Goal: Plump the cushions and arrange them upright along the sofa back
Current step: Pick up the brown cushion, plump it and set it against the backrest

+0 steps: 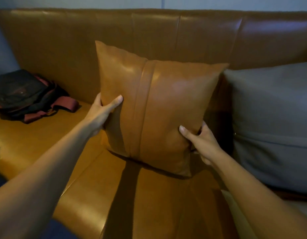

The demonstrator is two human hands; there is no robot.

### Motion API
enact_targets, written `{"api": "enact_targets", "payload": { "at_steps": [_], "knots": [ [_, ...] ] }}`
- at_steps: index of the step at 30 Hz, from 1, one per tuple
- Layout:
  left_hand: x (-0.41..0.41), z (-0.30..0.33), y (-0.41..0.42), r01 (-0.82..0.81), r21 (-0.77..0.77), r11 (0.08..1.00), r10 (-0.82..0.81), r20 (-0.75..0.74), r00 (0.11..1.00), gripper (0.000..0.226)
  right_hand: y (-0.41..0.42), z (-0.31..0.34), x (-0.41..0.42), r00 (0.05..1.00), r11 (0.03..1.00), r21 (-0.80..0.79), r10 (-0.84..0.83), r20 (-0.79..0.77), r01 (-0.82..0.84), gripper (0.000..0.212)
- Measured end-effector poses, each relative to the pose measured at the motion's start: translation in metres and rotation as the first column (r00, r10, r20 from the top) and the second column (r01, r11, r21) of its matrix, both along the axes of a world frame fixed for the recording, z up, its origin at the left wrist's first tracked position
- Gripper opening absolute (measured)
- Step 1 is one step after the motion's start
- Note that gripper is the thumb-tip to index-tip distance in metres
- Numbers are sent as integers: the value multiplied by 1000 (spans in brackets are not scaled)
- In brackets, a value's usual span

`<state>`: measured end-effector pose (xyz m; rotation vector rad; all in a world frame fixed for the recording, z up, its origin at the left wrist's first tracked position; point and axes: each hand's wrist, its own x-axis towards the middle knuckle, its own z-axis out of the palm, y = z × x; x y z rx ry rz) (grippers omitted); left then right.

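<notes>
The cushion [159, 107], tan leather with a seamed band running down its front, stands upright in the middle of the sofa [63, 49], its bottom edge on the seat and its top tilted slightly to the right. Far to the left, a dark bag [25, 95] with reddish straps lies on the seat against the sofa back, well apart from the cushion. The left hand [102, 111] grips the cushion's left edge at about mid-height, the thumb pressed flat on the front and the fingers wrapped out of sight behind the edge. The right hand [201, 142] holds the lower right edge in the same way, thumb on the front, fingers curled around the side. Just beside the cushion on the right, a large grey cushion [273, 118] leans against the sofa back.
</notes>
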<state>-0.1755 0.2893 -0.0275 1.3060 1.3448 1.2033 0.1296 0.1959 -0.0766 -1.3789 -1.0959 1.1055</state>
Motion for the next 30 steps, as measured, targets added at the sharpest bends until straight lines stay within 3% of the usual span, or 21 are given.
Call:
{"api": "enact_targets", "payload": {
  "at_steps": [5,12,20,25,27,30],
  "knots": [
    [2,-5,57,-4,-7,1000,4,6,1000,97,57,-9,-7,1000,999,-45,1,-16,-2,86],
    [19,-29,102,-30,157,987,21,59,998,94,101,-20,-11,999,998,-36,-43,1,43,83],
    [10,-54,114,-47,194,980,42,33,999,117,122,-23,-15,996,1000,-20,-17,83,19,88],
    [17,-53,108,-134,84,987,140,-70,988,131,121,-15,-14,995,996,-91,20,99,-11,105],
    [26,-52,99,-186,98,978,198,-132,971,127,118,-9,-8,993,993,-115,17,120,-3,118],
    [41,-51,81,-225,135,965,252,-241,937,131,104,7,7,985,992,-119,-7,170,28,120]
  ]
}}
